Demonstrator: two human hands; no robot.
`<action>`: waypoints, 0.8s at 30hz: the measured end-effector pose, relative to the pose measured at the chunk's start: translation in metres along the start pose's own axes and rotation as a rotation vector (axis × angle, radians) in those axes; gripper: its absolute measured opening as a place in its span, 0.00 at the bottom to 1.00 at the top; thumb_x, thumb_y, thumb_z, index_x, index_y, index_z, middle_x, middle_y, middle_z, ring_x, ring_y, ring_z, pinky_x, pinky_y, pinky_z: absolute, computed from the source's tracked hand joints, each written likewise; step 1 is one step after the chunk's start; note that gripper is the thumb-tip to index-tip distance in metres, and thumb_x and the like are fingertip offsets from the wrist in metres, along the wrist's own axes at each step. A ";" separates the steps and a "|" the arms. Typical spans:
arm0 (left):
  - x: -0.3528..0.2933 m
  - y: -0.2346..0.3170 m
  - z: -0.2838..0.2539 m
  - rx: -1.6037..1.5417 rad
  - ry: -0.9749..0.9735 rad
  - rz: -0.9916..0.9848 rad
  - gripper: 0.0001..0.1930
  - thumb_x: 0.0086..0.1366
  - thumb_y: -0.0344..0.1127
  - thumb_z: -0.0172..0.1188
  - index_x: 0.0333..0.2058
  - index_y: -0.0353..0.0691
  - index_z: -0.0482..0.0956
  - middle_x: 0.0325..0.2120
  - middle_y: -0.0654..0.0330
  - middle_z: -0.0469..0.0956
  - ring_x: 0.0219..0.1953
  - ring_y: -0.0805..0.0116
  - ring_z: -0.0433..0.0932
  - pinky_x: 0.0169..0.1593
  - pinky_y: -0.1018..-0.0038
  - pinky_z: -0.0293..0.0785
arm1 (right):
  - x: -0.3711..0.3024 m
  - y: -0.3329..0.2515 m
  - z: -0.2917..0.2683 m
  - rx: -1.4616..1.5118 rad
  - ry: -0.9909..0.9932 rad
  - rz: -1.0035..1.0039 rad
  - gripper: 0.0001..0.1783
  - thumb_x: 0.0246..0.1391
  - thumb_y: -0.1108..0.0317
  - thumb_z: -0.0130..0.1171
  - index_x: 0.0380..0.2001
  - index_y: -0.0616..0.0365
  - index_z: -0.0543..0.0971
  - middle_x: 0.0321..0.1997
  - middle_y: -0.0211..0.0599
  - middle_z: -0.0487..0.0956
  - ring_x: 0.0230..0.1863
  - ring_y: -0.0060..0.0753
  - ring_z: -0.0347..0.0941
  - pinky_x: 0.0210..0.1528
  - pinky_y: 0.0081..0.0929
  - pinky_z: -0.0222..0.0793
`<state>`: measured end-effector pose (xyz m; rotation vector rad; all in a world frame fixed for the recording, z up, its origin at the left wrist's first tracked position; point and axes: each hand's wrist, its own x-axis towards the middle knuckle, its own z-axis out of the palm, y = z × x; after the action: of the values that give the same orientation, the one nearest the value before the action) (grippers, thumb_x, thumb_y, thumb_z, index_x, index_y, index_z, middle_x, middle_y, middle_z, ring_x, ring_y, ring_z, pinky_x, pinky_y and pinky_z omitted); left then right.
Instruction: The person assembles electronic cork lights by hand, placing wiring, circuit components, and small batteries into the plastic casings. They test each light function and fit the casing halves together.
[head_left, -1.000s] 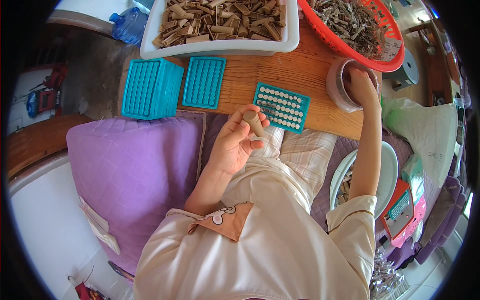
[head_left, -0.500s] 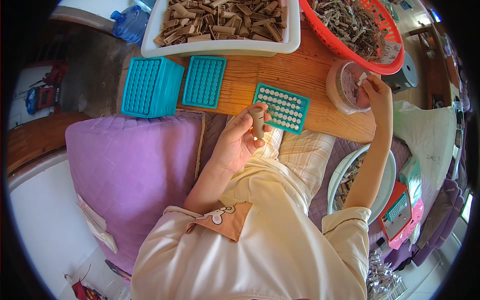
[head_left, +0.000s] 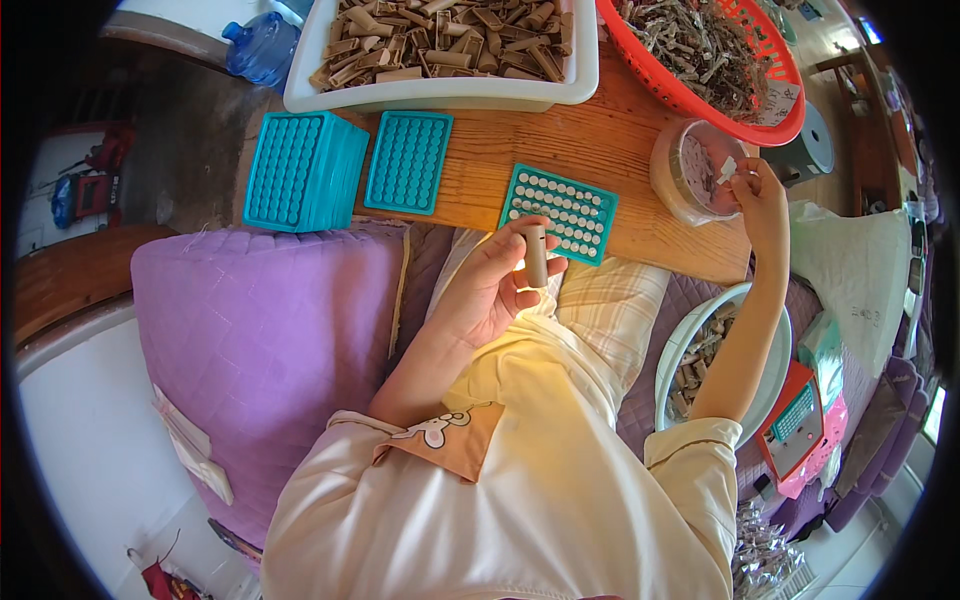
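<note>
My left hand (head_left: 487, 285), above my lap, grips a small brown plastic tube-shaped casing (head_left: 536, 258) held almost upright between thumb and fingers. A little beyond it, a teal tray (head_left: 606, 213) carries rows of small white round pieces at the table's edge. Off to the right, my right hand (head_left: 760, 193) pinches a small white piece (head_left: 728, 168) at the rim of a clear round tub (head_left: 664, 172). Pinkish-grey bits lie inside the tub; I cannot make out their kind.
A white bin (head_left: 440, 97) of brown casings stands at the back, beside a red basket (head_left: 690, 90) of metallic-looking strips. Stacked teal trays (head_left: 340, 170) and a single tray (head_left: 408, 162) sit left. At my right is a pale basin (head_left: 770, 330) holding brown pieces.
My left hand has shifted slightly right and down, and the casing has turned more upright. My right hand has lowered slightly, still pinching the white piece by the tub.
</note>
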<state>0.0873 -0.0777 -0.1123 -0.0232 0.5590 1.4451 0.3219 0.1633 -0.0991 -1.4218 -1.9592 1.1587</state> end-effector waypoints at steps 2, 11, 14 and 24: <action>0.000 -0.001 0.000 -0.021 -0.003 -0.014 0.18 0.57 0.37 0.51 0.46 0.39 0.62 0.37 0.60 0.70 0.39 0.66 0.73 0.24 0.83 0.75 | 0.001 0.006 -0.001 0.011 0.006 -0.019 0.07 0.48 0.77 0.46 0.32 0.66 0.68 0.23 0.32 0.72 0.23 0.19 0.68 0.26 0.16 0.64; -0.003 -0.003 0.003 -0.041 -0.008 -0.039 0.17 0.58 0.37 0.49 0.45 0.38 0.63 0.36 0.58 0.71 0.39 0.65 0.73 0.25 0.82 0.76 | -0.002 -0.004 0.003 -0.077 0.072 -0.080 0.05 0.50 0.73 0.45 0.31 0.62 0.69 0.24 0.25 0.69 0.25 0.15 0.66 0.25 0.13 0.61; -0.002 -0.005 0.000 -0.055 -0.021 -0.043 0.18 0.58 0.38 0.49 0.45 0.38 0.63 0.36 0.58 0.71 0.39 0.65 0.73 0.23 0.84 0.75 | -0.004 -0.004 0.004 -0.058 0.114 -0.109 0.06 0.49 0.74 0.45 0.31 0.63 0.70 0.24 0.28 0.70 0.25 0.16 0.67 0.26 0.15 0.63; -0.008 -0.010 -0.010 -0.458 -0.141 -0.231 0.23 0.58 0.42 0.46 0.49 0.37 0.57 0.39 0.55 0.69 0.40 0.63 0.72 0.15 0.90 0.67 | -0.084 -0.096 0.081 0.188 -0.141 -0.413 0.16 0.44 0.82 0.49 0.39 0.64 0.65 0.29 0.36 0.72 0.34 0.26 0.71 0.35 0.19 0.66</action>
<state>0.0928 -0.0897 -0.1212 -0.3358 0.0966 1.3094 0.2395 0.0453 -0.0541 -0.8094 -2.0472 1.2305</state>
